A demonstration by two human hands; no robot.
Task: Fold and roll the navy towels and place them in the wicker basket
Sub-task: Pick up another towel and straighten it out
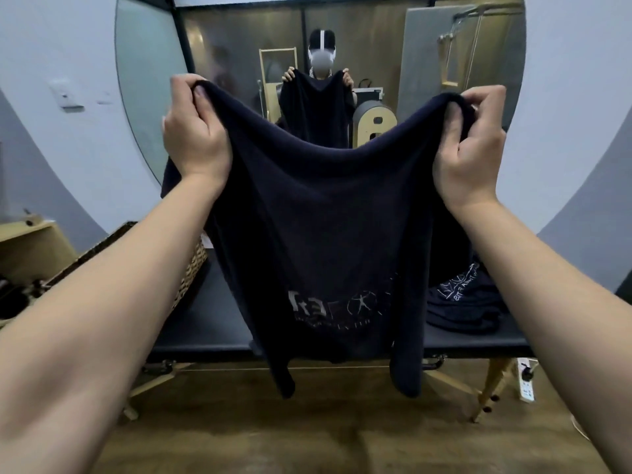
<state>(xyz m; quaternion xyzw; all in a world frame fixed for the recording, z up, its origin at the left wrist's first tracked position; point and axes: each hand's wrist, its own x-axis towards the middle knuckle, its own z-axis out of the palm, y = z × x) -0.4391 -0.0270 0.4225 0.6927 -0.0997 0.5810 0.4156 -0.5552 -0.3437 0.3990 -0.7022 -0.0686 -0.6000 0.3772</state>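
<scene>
both hands (196,131) (468,148) pinching unfolded navy towel (325,217) aloft; more towels (465,302) waiting; wicker basket (191,268) contents hidden.

wicker basket (191,268) mostly hidden (behind forearm); towel (325,217) lettering illegible

navy towel (328,234): held up spread, top edge sagging, pale print low | folded navy towels (465,302): stacked, desk right | wicker basket (191,268): desk left

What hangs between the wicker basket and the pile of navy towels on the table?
In the head view, the navy towel, gripped by the left hand and right hand, hangs between the wicker basket and the towel pile.
</scene>
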